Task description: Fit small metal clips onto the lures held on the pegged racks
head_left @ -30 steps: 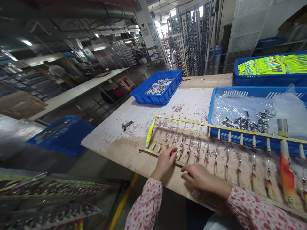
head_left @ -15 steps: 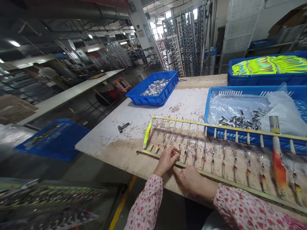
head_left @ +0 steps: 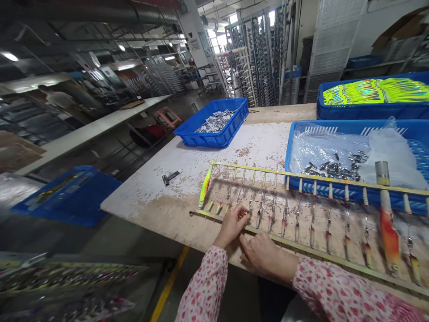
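Note:
A long ladder-like rack (head_left: 328, 181) with two yellowish rails lies across the table. Pale pegs line its upper rail, and small paint-stained pegs with metal clips (head_left: 296, 223) stand along the lower one. My left hand (head_left: 233, 226) reaches over the lower rail, thumb and index finger pinched on one small clip peg (head_left: 248, 213), mostly hidden by the fingers. Just right of it, against the near side of the lower rail, my right hand (head_left: 263, 252) has its fingers curled; whatever they hold is hidden. Thick painted end bars (head_left: 389, 237) join the rails.
Beyond the rack, a blue basket (head_left: 290, 147) holds dark metal pieces and plastic bags. Behind it sits a blue crate (head_left: 321, 109) of bright yellow-green lures. A blue tray (head_left: 214, 141) of silvery pieces and a metal T-shaped tool (head_left: 170, 177) are on the table's left part.
My right hand has shifted slightly left, with its fingers drawn in a little more. My left hand keeps its pinch at nearly the same spot. The view has turned slightly.

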Demonstrator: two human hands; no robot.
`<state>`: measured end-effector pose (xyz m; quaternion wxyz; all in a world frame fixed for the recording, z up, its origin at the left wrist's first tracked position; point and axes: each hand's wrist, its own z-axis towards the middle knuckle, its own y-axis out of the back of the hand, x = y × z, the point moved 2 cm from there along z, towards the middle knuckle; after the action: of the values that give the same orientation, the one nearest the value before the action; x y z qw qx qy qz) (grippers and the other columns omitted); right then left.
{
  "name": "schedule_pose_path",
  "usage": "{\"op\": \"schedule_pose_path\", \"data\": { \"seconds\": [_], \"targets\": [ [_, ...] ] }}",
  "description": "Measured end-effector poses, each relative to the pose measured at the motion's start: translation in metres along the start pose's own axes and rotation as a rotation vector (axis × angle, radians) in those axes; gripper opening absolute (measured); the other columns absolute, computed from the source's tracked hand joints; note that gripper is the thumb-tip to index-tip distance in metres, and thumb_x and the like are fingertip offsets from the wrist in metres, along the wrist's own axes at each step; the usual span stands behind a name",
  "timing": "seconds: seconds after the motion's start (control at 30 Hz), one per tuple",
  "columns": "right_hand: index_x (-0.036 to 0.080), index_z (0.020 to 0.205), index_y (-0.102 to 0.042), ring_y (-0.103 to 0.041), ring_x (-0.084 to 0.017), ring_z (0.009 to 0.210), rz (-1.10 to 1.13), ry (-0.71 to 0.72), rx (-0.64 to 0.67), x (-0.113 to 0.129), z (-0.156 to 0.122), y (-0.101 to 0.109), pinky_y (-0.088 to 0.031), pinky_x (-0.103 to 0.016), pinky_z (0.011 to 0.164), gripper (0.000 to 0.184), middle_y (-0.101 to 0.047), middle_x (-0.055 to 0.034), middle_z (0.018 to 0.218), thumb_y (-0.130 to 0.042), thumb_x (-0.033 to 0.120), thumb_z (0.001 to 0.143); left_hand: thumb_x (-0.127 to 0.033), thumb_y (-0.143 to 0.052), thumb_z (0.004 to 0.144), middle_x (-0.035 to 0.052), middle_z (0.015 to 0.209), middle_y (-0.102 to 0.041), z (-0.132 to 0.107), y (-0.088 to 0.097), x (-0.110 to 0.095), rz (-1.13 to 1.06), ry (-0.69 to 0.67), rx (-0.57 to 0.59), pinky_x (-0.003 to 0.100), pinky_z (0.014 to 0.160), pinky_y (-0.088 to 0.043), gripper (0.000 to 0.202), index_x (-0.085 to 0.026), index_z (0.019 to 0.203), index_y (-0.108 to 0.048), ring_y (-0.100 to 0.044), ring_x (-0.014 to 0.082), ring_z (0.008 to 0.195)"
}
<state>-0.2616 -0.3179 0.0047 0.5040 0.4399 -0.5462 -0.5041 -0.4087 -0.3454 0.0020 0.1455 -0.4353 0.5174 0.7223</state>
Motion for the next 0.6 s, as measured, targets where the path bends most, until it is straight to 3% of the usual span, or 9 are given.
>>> {"op": "schedule_pose_path", "data": {
  "seconds": [0.13,0.23,0.37,0.47,0.6],
  "targets": [
    [0.002,0.124,-0.046,-0.061,-0.026,0.062,-0.023,-0.063,0.015,-0.002,-0.005,-0.003,-0.04,-0.034,0.056,0.056,-0.065,-0.0147,0.071,-0.05,0.044,0.087,-0.029,-0.057,0.08,0.0019,0.074,-0.065,-0.001,0.0,-0.001,-0.006,0.006,-0.006,0.024,0.06,-0.044,0.014,-0.018,0.088,-0.057,-0.061,0.0155,0.067],
    [0.002,0.129,-0.041,-0.062,-0.026,0.062,-0.005,-0.066,0.02,-0.003,-0.013,-0.004,-0.04,-0.034,0.056,0.061,-0.066,-0.014,0.071,-0.051,0.045,0.087,-0.03,-0.057,0.079,0.0016,0.072,-0.064,-0.002,-0.001,0.0,-0.016,0.006,-0.027,0.024,0.06,-0.043,0.015,-0.017,0.087,-0.058,-0.06,0.0153,0.065],
    [0.004,0.131,-0.039,-0.062,-0.025,0.059,0.017,-0.008,0.013,0.003,-0.003,-0.002,-0.04,-0.032,0.055,0.063,-0.066,-0.0131,0.07,-0.051,0.047,0.087,-0.03,-0.057,0.079,0.0024,0.075,-0.065,-0.002,-0.001,0.0,-0.021,0.0,-0.026,0.025,0.061,-0.044,0.015,-0.017,0.087,-0.059,-0.061,0.0157,0.067],
    [0.003,0.126,-0.045,-0.062,-0.026,0.062,0.004,-0.061,0.028,0.001,0.0,0.0,-0.042,-0.034,0.057,0.059,-0.066,-0.0151,0.073,-0.051,0.047,0.086,-0.031,-0.057,0.079,0.0025,0.074,-0.065,-0.002,0.0,-0.002,-0.009,0.004,-0.024,0.025,0.061,-0.044,0.016,-0.017,0.087,-0.059,-0.061,0.0158,0.066],
    [0.003,0.131,-0.041,-0.064,-0.027,0.064,0.025,-0.099,0.082,-0.009,-0.021,0.004,-0.043,-0.033,0.057,0.062,-0.068,-0.0155,0.074,-0.05,0.046,0.087,-0.032,-0.056,0.08,0.0023,0.072,-0.065,-0.002,-0.001,-0.003,0.003,0.012,-0.038,0.026,0.059,-0.044,0.017,-0.017,0.086,-0.06,-0.06,0.0161,0.064]
  ]
}}
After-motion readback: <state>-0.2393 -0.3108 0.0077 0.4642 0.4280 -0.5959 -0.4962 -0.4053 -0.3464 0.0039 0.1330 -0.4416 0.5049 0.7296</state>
